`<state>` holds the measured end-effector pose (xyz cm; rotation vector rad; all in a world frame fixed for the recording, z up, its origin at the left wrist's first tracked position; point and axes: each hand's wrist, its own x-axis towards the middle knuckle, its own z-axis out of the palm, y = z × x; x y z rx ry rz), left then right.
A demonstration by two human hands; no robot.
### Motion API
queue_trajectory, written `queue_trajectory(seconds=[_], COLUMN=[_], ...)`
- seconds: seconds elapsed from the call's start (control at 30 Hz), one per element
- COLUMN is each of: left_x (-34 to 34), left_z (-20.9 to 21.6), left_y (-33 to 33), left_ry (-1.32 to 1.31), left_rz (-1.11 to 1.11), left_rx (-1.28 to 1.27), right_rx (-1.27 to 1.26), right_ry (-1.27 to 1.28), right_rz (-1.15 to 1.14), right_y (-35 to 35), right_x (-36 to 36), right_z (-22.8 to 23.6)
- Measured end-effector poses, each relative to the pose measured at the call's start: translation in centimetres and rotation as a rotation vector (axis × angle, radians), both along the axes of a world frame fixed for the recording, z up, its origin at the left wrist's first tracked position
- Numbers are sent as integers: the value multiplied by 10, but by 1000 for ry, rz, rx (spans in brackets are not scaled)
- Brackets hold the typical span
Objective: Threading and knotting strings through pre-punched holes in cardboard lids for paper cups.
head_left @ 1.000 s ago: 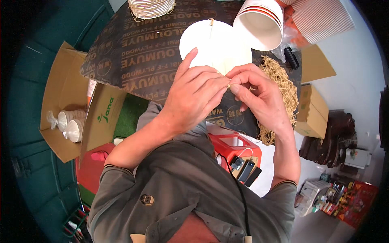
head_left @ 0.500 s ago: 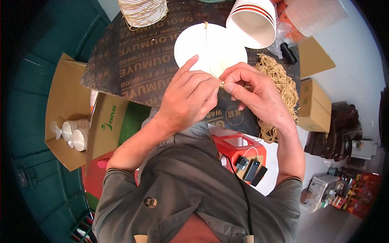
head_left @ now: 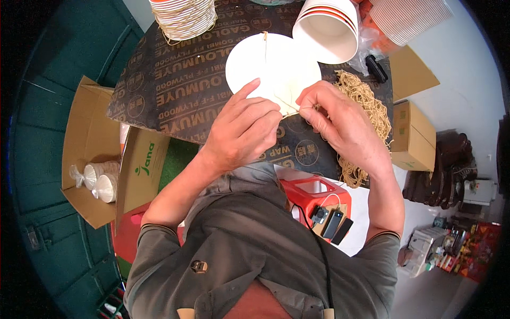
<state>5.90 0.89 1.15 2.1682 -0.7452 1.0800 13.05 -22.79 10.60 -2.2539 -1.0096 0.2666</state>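
A white round paper piece (head_left: 273,61), a lid or a bucket's base, lies on the dark plywood table with a thin tan string (head_left: 265,45) running over it from its far edge. At its near edge, my left hand (head_left: 241,125) has its fingers curled and pinched by the string, one finger pointing up over the white surface. My right hand (head_left: 340,119) pinches the string at the near right edge, thumb against forefinger. A short stretch of string shows between the two hands. Beside my right hand lies a heap of tan strings (head_left: 366,103).
White paper buckets (head_left: 326,37) lie nested on their side at the back. A string-wrapped stack (head_left: 183,18) stands back left. A black object (head_left: 376,69) lies right. Left is an open carton (head_left: 87,133) with bagged cups; a red stool (head_left: 305,194) with devices stands below the table (head_left: 186,95).
My hands have drawn apart, the right one moving right and the left slightly left, so string shows between them. The whole view has shifted slightly.
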Motion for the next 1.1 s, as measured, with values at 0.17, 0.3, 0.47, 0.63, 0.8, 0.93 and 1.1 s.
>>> queue_trajectory(seconds=[0.17,0.3,0.47,0.63,0.8,0.93,1.1], left_x=[1,2,-1,0,-3,-5,-8], left_z=[-3,-1,9,9,10,20,21], left_y=[-1,1,-13,-16,-12,-4,7], left_ry=[-8,25,133,130,210,257,266], left_rz=[-4,-5,87,150,86,28,11], left_rx=[-16,-14,-63,-75,-101,-115,-147], right_rx=[-11,-19,99,157,277,134,60], right_ry=[-132,-38,116,376,194,284,378], right_rz=[11,-6,-46,-160,-98,-142,-83], right_y=[-2,-1,-1,8,15,15,23], right_x=[0,0,-4,-6,-8,-10,-2], right_z=[-3,0,-3,2,-5,4,13])
